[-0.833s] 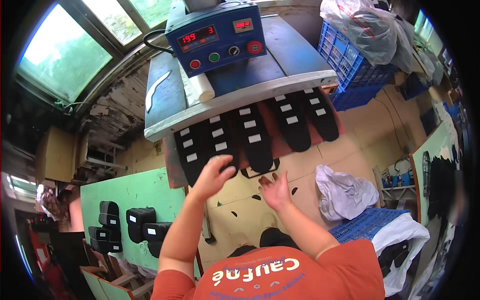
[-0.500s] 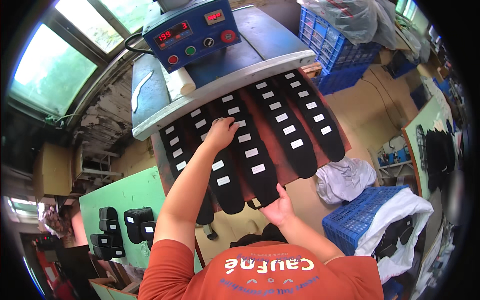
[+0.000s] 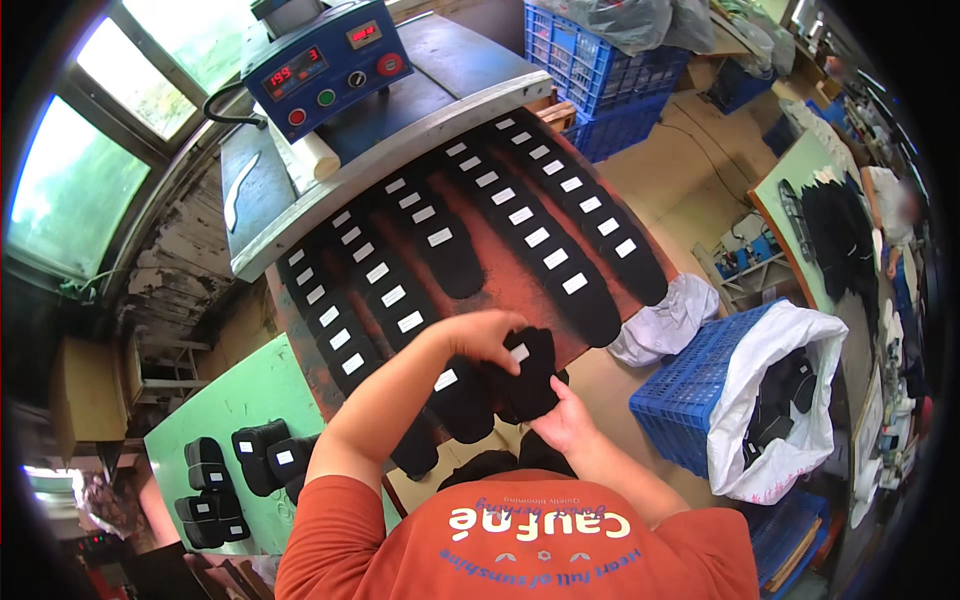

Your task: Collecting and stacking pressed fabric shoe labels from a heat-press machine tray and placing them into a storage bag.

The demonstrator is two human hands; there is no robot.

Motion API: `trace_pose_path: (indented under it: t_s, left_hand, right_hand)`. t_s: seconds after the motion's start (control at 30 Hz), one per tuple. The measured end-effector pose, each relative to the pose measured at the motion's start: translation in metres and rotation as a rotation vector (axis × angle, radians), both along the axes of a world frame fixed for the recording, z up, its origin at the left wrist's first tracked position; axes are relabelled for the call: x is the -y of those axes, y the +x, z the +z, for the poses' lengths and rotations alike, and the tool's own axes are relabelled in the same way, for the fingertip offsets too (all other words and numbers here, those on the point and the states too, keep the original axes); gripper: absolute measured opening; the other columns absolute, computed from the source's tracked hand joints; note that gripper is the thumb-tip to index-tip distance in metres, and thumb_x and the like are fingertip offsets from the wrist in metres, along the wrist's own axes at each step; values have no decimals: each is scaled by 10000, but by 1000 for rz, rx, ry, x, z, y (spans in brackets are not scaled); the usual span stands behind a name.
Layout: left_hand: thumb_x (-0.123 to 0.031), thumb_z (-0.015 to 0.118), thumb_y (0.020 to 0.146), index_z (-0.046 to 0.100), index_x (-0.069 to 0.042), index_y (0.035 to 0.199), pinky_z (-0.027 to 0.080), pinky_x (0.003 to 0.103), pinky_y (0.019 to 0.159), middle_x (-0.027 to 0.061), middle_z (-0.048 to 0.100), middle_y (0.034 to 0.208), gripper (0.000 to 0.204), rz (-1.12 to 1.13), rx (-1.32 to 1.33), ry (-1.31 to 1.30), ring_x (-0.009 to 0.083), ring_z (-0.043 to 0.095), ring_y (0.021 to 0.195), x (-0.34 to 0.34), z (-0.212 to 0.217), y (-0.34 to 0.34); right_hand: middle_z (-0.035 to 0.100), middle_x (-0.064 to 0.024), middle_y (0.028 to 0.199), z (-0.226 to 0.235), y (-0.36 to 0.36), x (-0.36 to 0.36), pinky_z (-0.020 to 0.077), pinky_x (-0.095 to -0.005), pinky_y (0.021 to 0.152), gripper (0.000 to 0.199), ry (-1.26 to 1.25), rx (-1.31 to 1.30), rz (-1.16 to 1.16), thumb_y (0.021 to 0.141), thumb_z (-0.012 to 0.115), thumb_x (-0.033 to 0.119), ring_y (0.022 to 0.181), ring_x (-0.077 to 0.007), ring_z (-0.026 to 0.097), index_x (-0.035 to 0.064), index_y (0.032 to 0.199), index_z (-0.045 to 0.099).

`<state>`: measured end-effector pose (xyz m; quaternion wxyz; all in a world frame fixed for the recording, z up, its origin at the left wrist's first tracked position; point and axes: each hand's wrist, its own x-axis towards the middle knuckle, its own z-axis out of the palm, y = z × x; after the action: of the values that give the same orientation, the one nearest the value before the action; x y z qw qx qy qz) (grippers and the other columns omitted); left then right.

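Observation:
Overlapping rows of black, round-ended cloth pieces that look like socks (image 3: 540, 230), each with a small white label, lie on the reddish press board (image 3: 500, 285). At the near edge of the middle row, a gathered bundle of black socks (image 3: 530, 385) is between my hands, a white label facing up. My left hand (image 3: 490, 338) grips its far-left side with bent fingers. From below right, my right hand (image 3: 566, 415) holds the bundle, thumb upright along its side. The far part of that same row (image 3: 455, 265) stays flat on the board.
A blue control box (image 3: 325, 70) tops the press, with its pale front edge (image 3: 400, 165) over the board. Left is a green table (image 3: 200, 410) with stacked black bundles. A blue crate (image 3: 675, 400) with a white sack (image 3: 725, 440) stands right; more blue crates (image 3: 605, 70) are behind.
My left hand has come back from the middle row toward my right hand. The row's near socks are now gathered in a bundle, baring red board. The whole view has shifted.

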<state>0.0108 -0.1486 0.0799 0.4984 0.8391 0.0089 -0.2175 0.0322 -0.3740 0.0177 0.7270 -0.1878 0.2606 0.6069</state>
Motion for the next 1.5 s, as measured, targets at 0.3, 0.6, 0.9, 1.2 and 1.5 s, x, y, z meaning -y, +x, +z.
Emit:
trace_pose_path:
  t_s: [0.3,0.6,0.9,1.2,1.5]
  left_hand:
    - [-146,648,776,563,-8,1062,492,332,756,122,607,948,328,51,383,-171,216,599,867,14,19,60]
    - [-267,744,678,570,83,968,504,393,774,248,621,907,486,1197,67,456,383,619,892,-178,-61,170]
    - [-123,593,817,594,-26,1104,442,326,866,80,611,1080,303,763,61,-777,166,575,953,-67,-11,91]
    - [-324,772,644,578,86,894,492,352,767,232,640,884,518,1303,205,729,344,628,896,-165,-72,275]
    - [-127,632,816,604,-17,1026,490,324,786,74,635,951,238,861,-56,-854,174,609,869,-25,-41,207]
  right_hand:
    - [629,-8,897,64,74,26,497,-279,760,361,-251,1070,137,705,723,2,794,-122,600,2,1039,585]
    - [453,-172,1140,15,162,-19,392,-405,883,499,-528,2058,349,571,797,113,1034,-347,447,37,991,539]
    - [365,-186,1255,17,214,-82,348,-394,963,574,252,1733,165,542,829,96,1166,-363,403,106,1007,492]
    - [294,-230,1354,44,296,8,281,-401,1038,914,-276,1345,568,495,866,183,1289,-331,283,28,1240,359]
    - [248,-257,1376,29,333,-40,267,-415,1028,737,57,1757,486,453,857,203,1276,-423,280,100,1080,485]
